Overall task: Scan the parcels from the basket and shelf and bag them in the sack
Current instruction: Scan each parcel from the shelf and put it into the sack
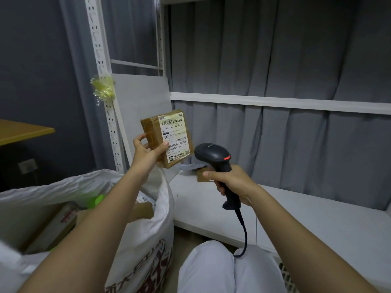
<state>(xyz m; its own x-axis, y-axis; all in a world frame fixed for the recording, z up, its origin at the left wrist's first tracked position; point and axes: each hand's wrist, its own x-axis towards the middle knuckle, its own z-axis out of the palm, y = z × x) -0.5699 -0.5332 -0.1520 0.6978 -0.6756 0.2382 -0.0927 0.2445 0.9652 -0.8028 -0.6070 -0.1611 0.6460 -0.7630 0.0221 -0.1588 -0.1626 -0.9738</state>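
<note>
My left hand (146, 151) grips a small brown cardboard parcel (169, 134) by its lower left edge, thumb on the white shipping label that faces me. My right hand (232, 182) grips the handle of a black barcode scanner (213, 155), whose head sits just right of and below the parcel and points towards it. A red light shows on the scanner's head. The white woven sack (148, 235) stands open at lower left, under my left forearm, with cardboard boxes (53, 227) inside. On the shelf behind the scanner lie a grey mailer (191, 166) and a small brown parcel (202, 176), partly hidden.
The white metal shelf (296, 214) runs to the right with a grey curtain behind it. Its perforated upright (105, 102) stands left of the parcel, wrapped with yellow tape. A wooden tabletop (21, 130) shows at far left. My knees in white trousers (222, 269) are at the bottom.
</note>
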